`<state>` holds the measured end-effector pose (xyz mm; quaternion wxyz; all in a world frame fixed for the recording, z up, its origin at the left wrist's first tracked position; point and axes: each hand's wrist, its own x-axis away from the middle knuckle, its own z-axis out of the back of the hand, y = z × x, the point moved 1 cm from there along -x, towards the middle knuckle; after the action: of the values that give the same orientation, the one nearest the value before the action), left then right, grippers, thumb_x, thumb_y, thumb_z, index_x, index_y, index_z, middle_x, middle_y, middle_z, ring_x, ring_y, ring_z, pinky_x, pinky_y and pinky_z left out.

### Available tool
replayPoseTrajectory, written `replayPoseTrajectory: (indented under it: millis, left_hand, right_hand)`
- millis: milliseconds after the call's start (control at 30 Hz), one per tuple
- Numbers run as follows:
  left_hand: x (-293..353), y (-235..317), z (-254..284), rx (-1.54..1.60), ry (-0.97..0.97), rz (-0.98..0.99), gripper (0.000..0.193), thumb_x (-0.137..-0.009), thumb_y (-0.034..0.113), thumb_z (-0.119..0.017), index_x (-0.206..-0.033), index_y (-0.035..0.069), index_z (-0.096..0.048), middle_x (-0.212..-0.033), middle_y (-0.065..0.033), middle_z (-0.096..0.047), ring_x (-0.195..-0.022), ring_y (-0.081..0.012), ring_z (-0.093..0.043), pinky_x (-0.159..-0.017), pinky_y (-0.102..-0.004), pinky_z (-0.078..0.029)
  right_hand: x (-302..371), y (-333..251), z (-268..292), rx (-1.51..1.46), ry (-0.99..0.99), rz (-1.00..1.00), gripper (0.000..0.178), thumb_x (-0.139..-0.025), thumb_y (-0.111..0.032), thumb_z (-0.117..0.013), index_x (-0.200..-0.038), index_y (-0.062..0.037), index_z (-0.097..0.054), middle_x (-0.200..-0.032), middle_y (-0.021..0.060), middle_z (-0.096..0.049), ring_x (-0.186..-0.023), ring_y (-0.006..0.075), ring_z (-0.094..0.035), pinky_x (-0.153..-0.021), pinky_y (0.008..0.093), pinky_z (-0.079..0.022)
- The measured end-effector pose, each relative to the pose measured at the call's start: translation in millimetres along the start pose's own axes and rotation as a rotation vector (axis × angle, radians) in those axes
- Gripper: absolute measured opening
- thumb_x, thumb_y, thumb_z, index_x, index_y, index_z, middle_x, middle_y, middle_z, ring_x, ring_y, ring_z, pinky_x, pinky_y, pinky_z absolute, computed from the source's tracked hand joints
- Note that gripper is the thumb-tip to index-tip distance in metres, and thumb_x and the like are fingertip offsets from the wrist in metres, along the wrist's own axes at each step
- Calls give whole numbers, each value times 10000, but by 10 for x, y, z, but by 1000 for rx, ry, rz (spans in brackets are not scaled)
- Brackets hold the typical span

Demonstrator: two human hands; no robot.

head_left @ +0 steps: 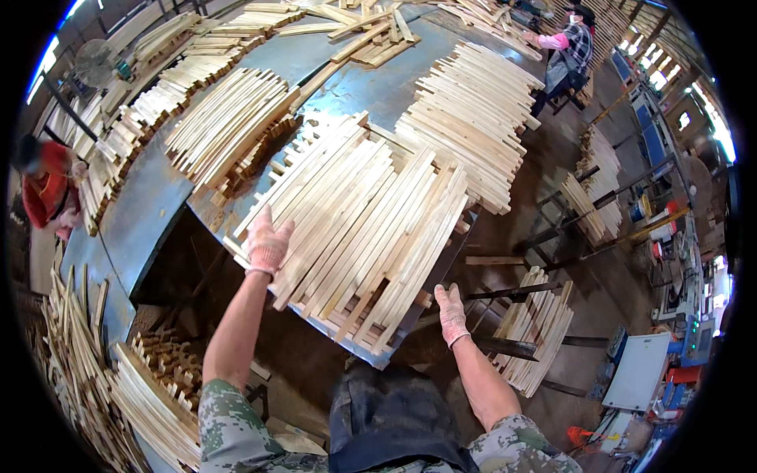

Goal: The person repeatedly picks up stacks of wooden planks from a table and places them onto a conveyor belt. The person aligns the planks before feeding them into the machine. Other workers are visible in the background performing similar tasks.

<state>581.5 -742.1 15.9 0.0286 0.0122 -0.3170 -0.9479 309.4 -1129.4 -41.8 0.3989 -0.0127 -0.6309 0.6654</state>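
Wooden strips lie side by side in a wide, uneven layer on the metal-topped table, their near ends staggered. Over the layer's left edge is my left hand in a pale pinkish knit glove, fingers stretched and thumb apart. It appears to rest against the outer strips, though contact is hard to tell. My right hand, gloved alike, is held off the table's near right corner with its fingers extended and nothing in them. Beyond the layer, another row of strips reaches toward the far right.
A stacked pile of strips stands left on the table. Loose boards lie at the far end. Strips on a metal rack are at my right. One person is at far left, another at far right.
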Motion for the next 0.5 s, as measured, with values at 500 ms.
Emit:
replayPoseTrajectory:
  millis: [500]
  left_hand:
    - [-1134, 219, -498, -415, -85, 139, 729, -1003, 634, -561, -1443, 54, -603, -1424, -216, -653, -1323, -380, -615, -1140, -504, -419]
  right_hand:
    - [-558, 252, -604, 78, -73, -15, 976, -1031, -662, -597, -1609, 84, -347, -1557, 253, -543, -1440, 338, -518, -1198, 385, -386]
